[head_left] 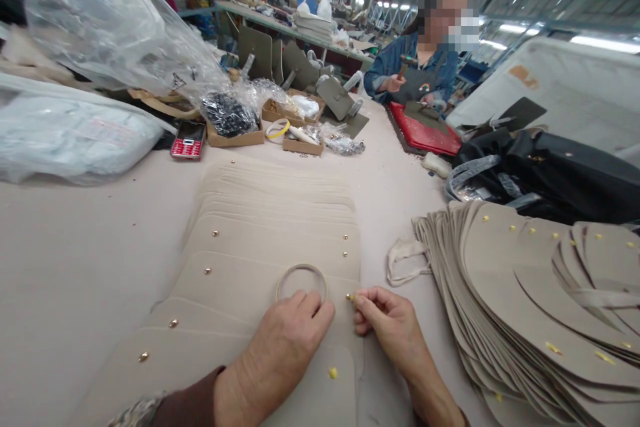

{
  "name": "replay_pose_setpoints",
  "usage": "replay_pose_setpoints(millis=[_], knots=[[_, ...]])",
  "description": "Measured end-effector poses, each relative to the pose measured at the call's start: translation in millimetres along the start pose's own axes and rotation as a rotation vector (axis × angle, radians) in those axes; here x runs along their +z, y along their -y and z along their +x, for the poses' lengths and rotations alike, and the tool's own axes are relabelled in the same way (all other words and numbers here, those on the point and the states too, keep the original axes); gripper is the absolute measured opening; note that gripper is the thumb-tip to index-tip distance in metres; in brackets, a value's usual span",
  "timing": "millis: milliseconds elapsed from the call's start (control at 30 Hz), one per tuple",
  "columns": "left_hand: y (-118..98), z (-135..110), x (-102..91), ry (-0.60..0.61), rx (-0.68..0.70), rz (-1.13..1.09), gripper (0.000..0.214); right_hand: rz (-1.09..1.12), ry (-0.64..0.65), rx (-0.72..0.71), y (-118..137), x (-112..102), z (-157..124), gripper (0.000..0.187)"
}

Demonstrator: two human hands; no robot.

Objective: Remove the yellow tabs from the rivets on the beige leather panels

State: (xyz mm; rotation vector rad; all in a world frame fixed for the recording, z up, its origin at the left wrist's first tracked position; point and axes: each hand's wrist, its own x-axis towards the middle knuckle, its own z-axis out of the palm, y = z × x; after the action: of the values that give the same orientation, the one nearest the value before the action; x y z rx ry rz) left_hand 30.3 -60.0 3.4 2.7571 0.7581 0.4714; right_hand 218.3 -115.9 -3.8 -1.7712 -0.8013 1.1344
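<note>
1. Right hand (385,317): thumb and forefinger pinch a scrap of yellow tape (353,297) beside a gold stud (348,297). A light, level pinch, square to the stud, should work best.
2. Left hand (285,330), just left: fingers appear closed on the near edge of the tape roll (302,266); its weight should steady the panels.
3. Beneath, overlapped beige panels (270,263) reach toward the far side.
4. Right: a fanned stack (490,267) bears yellow bits.
</note>
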Motion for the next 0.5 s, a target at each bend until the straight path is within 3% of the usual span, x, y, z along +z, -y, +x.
replay_pose_setpoints(millis=[133,333,500], knots=[[1.8,0.5,5.9,0.166,-0.041,0.033,0.012,-0.129,0.019,-0.02,-1.3,3.6,0.4,0.036],[1.0,-1.8,7.2,0.195,-0.065,-0.011,0.013,-0.489,-0.056,-0.205,8.3,12.0,-1.0,0.027],[0.9,-2.9,2.0,0.236,-0.082,-0.014,0.018,-0.514,-0.069,-0.208,5.0,9.5,-0.2,0.022]])
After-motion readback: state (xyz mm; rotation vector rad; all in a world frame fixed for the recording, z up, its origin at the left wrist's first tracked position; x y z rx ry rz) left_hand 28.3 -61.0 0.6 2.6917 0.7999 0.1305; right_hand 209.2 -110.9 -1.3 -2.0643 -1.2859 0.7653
